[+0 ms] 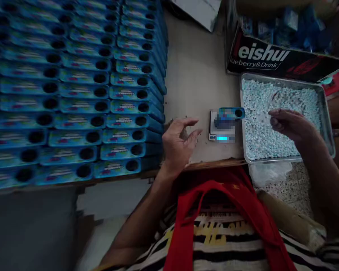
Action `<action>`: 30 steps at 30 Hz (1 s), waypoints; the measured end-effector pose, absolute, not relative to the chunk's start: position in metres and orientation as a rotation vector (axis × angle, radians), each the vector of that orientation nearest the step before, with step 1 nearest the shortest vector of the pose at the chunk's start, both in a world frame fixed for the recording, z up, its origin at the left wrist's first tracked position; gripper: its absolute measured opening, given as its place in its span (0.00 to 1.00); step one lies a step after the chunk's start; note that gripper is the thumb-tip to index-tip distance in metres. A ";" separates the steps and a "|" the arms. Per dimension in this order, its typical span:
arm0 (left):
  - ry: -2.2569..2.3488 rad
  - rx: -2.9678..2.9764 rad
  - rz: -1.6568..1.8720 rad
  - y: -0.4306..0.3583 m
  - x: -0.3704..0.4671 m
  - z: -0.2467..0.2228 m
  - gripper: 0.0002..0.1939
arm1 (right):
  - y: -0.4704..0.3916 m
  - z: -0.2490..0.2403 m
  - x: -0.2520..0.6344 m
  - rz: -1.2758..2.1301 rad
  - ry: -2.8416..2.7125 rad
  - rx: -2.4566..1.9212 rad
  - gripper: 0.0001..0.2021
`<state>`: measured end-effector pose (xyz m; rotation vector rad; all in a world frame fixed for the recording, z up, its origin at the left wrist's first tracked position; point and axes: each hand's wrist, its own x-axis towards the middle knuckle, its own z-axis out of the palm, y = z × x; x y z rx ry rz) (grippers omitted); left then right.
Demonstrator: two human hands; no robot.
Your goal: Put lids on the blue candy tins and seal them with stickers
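Observation:
My left hand [180,141] is over the table, left of a small scale [214,130], its thumb and fingers curved apart with nothing between them. On the scale lies a blue tin [232,113] with a dark oval on its top; the scale's display glows cyan. My right hand [289,122] hovers above a metal tray [246,150] of small pale blue and white pellets [267,139]. Its fingertips are pressed together, and what they hold, if anything, is too small to make out.
Rows of blue tins [81,101] cover the table's left side. A black printed carton [274,56] holding blue packages stands behind the tray. A white panel [199,11] lies at the back. The table's front edge [214,164] runs close to my red apron.

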<state>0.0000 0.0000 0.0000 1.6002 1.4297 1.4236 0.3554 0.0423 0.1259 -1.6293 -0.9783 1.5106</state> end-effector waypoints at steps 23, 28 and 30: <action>1.351 1.479 1.427 0.021 0.029 -0.011 0.32 | 0.065 0.164 0.329 1.334 -1.729 -1.615 0.12; 1.177 1.813 1.241 0.053 0.065 -0.005 0.20 | 0.050 0.114 0.351 0.974 -1.798 -1.838 0.23; 1.057 2.042 1.199 0.064 0.077 0.014 0.14 | 0.042 0.093 0.341 1.188 -1.400 -1.722 0.20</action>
